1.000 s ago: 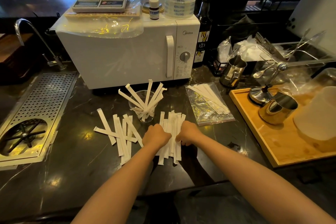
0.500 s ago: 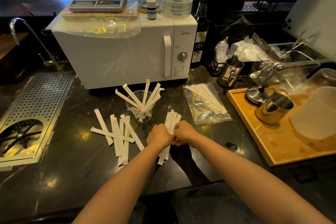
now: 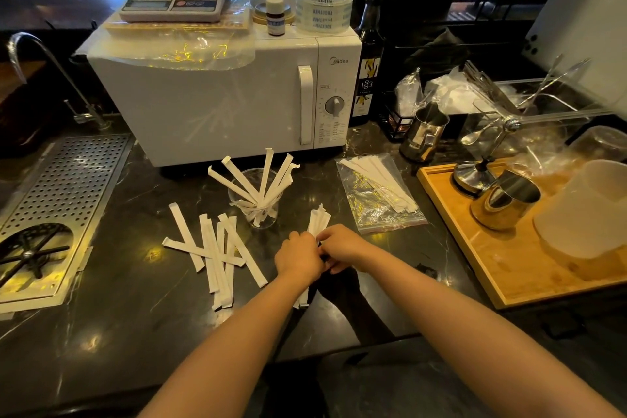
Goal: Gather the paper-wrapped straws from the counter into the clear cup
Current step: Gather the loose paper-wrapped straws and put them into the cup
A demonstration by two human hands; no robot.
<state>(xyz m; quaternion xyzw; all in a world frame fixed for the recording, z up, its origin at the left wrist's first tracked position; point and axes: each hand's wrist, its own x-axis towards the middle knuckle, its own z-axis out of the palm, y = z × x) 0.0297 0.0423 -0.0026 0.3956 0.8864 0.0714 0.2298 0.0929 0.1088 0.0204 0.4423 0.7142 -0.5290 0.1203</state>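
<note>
Straws in paper wrappers, a gathered bundle (image 3: 318, 219), sit pinched between both hands at the middle of the dark surface (image 3: 135, 316) in the head view. The left hand (image 3: 298, 256) and right hand (image 3: 342, 246) touch each other, each grip closed around the bundle, whose far ends stick out beyond the fingers and whose near ends show under the left wrist. Just beyond them stands the clear cup (image 3: 255, 204), already holding several straws fanned outward. To the left lies a loose pile of straws (image 3: 217, 248), criss-crossed flat. A white microwave (image 3: 220, 102) blocks the far side right behind the cup. To the right, a plastic bag (image 3: 380, 193) with more straws lies near, then a wooden tray (image 3: 475, 248) with steel jugs. A perforated drain grate (image 3: 64, 187) fills the left edge. Open surface lies near the person, between the forearms and the front edge.
</note>
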